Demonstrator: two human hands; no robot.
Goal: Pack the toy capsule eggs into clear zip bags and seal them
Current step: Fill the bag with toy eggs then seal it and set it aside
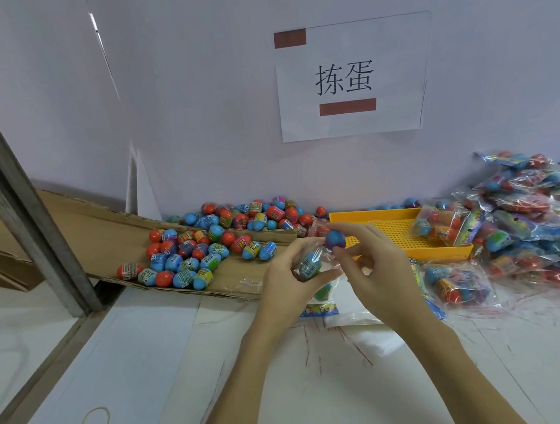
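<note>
My left hand [287,281] grips a clear zip bag [315,276] at the table's middle, with a blue capsule egg [309,264] inside it and a green one lower down. My right hand [376,264] pinches a blue and purple egg [335,239] at the bag's mouth. A heap of loose red and blue eggs [206,246] lies on flattened cardboard [96,236] to the left. Filled bags [538,207] are stacked on the right.
A yellow perforated tray [393,231] sits behind my right hand with a filled bag [440,225] in it. Another filled bag [456,282] lies by my right wrist. A metal post [21,202] slants at left. A rubber band [94,422] lies near the front left.
</note>
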